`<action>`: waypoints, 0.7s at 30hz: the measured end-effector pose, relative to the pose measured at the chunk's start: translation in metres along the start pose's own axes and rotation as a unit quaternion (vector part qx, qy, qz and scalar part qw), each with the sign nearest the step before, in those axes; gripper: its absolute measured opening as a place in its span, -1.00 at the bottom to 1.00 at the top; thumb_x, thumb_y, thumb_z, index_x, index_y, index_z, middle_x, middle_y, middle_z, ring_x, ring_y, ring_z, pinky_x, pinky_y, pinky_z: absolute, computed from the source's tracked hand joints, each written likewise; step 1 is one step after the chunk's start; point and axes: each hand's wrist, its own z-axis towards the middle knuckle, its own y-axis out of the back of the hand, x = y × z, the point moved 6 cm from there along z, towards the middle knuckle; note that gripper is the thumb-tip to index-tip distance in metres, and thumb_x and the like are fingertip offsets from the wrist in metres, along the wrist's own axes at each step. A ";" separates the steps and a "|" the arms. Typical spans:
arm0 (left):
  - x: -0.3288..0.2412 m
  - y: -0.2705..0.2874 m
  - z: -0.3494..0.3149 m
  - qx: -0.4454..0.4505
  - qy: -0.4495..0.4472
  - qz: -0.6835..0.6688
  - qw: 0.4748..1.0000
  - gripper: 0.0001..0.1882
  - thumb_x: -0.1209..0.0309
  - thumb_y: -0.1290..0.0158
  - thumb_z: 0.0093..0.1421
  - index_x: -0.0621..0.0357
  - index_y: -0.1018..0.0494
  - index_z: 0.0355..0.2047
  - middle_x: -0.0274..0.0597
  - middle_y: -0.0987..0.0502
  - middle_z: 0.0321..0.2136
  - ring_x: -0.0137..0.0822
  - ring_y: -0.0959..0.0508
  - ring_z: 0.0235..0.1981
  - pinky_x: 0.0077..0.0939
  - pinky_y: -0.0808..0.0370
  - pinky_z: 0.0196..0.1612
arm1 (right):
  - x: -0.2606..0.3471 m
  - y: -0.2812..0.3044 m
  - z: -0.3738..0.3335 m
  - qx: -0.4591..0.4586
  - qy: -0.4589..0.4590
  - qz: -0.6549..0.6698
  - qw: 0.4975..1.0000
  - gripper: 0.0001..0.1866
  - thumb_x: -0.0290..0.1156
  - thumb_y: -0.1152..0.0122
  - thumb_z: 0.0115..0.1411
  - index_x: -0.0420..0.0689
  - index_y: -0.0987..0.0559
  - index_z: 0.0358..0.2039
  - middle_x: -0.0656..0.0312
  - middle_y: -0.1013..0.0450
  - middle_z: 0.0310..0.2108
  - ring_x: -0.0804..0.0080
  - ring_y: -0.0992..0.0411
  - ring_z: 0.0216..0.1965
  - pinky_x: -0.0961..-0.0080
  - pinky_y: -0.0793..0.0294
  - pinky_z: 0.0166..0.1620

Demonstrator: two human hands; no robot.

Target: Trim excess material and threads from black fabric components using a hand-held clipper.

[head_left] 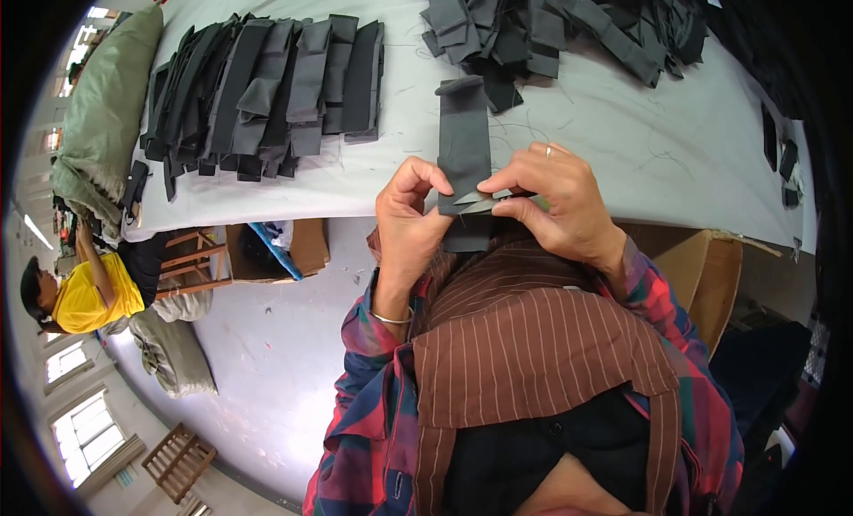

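A dark grey fabric strip (465,134) lies lengthwise over the near edge of the white-covered table (355,189), its lower end hanging past the edge. My left hand (410,216) pinches the strip's left side between thumb and fingers. In my right hand (558,198) is a small pair of metal thread snips (482,202), gripped between thumb and forefinger. Their pointed blades lie across the strip, close to my left thumb; whether they touch the cloth I cannot tell. Beyond my left hand, several dark strips (306,85) are laid in overlapping rows. A loose heap of similar pieces (533,27) sits at the far right.
A stuffed pale green sack (111,107) leans at the table's left end. Near it works a person in a yellow top (93,294). Cardboard boxes stand beneath the table, one at left (311,248) and one at right (702,281). Loose threads litter the cloth.
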 end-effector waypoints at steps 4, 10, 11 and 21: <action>-0.003 -0.002 0.000 -0.005 -0.005 0.017 1.000 -0.78 0.72 -0.09 -0.05 0.15 -0.34 -0.47 -0.44 -0.39 -0.45 -0.63 -0.39 -0.35 -0.77 -0.32 -0.24 | -0.001 -0.002 0.001 0.009 0.003 -0.014 1.000 -0.83 -0.45 -0.32 -0.09 -0.07 -0.60 -0.41 0.32 -0.41 -0.56 0.35 -0.27 -0.53 0.47 -0.15 -0.40; -0.005 -0.001 0.000 0.002 -0.042 0.084 0.996 -0.81 0.71 -0.07 -0.06 0.18 -0.34 -0.49 -0.39 -0.41 -0.45 -0.57 -0.40 -0.33 -0.71 -0.34 -0.19 | -0.014 0.001 -0.002 -0.027 -0.089 0.070 0.993 -0.88 -0.46 -0.29 -0.01 -0.11 -0.59 -0.40 0.29 -0.49 -0.48 0.43 -0.39 -0.45 0.52 -0.33 -0.32; -0.006 -0.002 0.001 0.003 -0.041 0.084 0.996 -0.81 0.71 -0.07 -0.06 0.18 -0.34 -0.49 -0.39 -0.41 -0.45 -0.57 -0.40 -0.33 -0.71 -0.34 -0.19 | -0.017 0.001 -0.004 -0.027 -0.090 0.069 0.993 -0.88 -0.46 -0.29 -0.01 -0.11 -0.59 -0.40 0.29 -0.49 -0.48 0.43 -0.39 -0.45 0.52 -0.33 -0.32; -0.007 -0.004 0.001 0.006 -0.102 0.140 0.985 -0.79 0.71 -0.09 -0.07 0.20 -0.33 -0.47 -0.32 -0.43 -0.39 -0.50 -0.43 -0.27 -0.64 -0.35 -0.12 | -0.027 -0.010 0.002 -0.005 -0.223 0.184 0.957 -0.78 -0.51 -0.28 0.03 -0.18 -0.53 -0.27 0.32 -0.44 -0.48 0.62 -0.35 -0.42 0.65 -0.36 -0.31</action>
